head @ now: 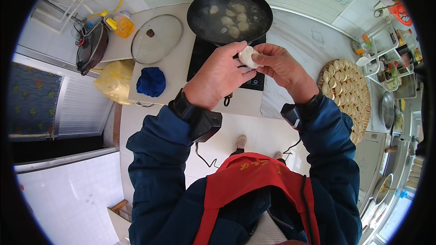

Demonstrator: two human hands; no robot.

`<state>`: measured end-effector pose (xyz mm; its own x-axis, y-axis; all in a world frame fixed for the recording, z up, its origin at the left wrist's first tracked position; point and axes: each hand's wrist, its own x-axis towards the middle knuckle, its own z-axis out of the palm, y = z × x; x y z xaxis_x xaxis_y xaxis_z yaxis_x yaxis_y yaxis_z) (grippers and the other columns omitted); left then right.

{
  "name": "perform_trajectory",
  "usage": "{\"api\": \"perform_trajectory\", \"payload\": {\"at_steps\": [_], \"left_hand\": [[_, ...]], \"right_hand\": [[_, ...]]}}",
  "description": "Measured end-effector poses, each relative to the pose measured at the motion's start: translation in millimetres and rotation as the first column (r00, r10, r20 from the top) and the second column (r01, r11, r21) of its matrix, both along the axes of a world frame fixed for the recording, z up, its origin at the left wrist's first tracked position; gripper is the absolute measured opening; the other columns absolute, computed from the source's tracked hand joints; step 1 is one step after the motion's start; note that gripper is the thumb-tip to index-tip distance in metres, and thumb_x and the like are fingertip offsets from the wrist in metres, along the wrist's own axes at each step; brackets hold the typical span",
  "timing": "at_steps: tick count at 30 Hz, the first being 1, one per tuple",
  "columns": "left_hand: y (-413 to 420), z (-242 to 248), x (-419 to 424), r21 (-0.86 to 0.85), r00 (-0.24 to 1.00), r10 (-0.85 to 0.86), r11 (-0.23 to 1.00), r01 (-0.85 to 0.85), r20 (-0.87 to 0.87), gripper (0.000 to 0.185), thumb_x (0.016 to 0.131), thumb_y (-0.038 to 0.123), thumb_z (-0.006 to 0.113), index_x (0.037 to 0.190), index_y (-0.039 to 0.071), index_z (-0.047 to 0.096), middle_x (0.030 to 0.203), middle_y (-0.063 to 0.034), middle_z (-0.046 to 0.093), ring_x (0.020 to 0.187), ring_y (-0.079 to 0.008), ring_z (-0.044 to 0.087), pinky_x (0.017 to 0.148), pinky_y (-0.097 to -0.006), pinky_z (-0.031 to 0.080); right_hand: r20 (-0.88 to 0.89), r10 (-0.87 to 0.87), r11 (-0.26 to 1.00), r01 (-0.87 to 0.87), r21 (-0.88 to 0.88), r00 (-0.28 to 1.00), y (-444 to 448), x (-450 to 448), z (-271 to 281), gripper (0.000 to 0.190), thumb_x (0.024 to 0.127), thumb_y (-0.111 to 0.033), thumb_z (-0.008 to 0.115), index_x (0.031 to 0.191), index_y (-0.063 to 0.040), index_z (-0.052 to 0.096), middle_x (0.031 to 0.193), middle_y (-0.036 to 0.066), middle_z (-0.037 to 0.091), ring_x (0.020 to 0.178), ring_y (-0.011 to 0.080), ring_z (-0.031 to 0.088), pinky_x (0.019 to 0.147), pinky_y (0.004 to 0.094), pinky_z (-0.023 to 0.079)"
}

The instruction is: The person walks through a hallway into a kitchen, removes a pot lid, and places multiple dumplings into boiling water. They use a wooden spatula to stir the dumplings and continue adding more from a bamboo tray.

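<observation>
A pale raw dumpling point(248, 57) is between my two hands, just in front of the wok's near rim. My right hand point(281, 66) pinches it with thumb and fingers. The fingers of my left hand point(221, 69) support its other side, and part of it is hidden behind them. Beyond my hands a black wok point(194, 23) sits on a black induction cooker point(201, 58). Several dumplings point(235, 20) lie in the cloudy water in the wok. To the right, a round woven tray point(367, 109) bears rows of many more raw dumplings point(344, 85).
A glass lid point(156, 44) and a crumpled blue cloth point(151, 82) lie on the counter at left. Behind them stand an oil bottle point(123, 27) and a lidded pan point(92, 49). A yellow plastic bag point(114, 80) hangs by the counter's edge. A white rack point(381, 54) of bottles stands far right.
</observation>
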<state>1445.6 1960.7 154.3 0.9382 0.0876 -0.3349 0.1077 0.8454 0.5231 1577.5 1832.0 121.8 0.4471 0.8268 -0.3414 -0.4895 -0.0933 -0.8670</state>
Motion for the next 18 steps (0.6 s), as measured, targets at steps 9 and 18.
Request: {"api": "perform_trajectory", "payload": {"at_steps": [9, 18], "left_hand": [[34, -12, -69, 0.027, 0.942, 0.332, 0.942, -0.334, 0.057, 0.051, 0.093, 0.017, 0.045, 0.133, -0.008, 0.027, 0.134, -0.0301, 0.028, 0.124, -0.0397, 0.035, 0.105, -0.0442, 0.031], [24, -28, -130, 0.144, 0.892, 0.447, 0.889, -0.434, -0.071, 0.043, 0.094, 0.023, 0.045, 0.128, -0.002, 0.037, 0.124, -0.0229, 0.043, 0.115, -0.0322, 0.046, 0.100, -0.0395, 0.038]], "right_hand": [[0.737, -0.052, 0.969, 0.212, -0.125, 0.674, 37, 81, -11, 0.021, 0.075, -0.014, 0.068, 0.093, -0.003, 0.065, 0.080, 0.006, 0.065, 0.075, 0.0165, 0.063, 0.064, 0.0266, 0.050], [0.896, 0.441, 0.853, 0.334, -0.401, -0.047, 88, 116, -47, 0.017, 0.071, -0.018, 0.061, 0.085, -0.013, 0.069, 0.080, 0.009, 0.066, 0.076, 0.0302, 0.062, 0.066, 0.0381, 0.049]]}}
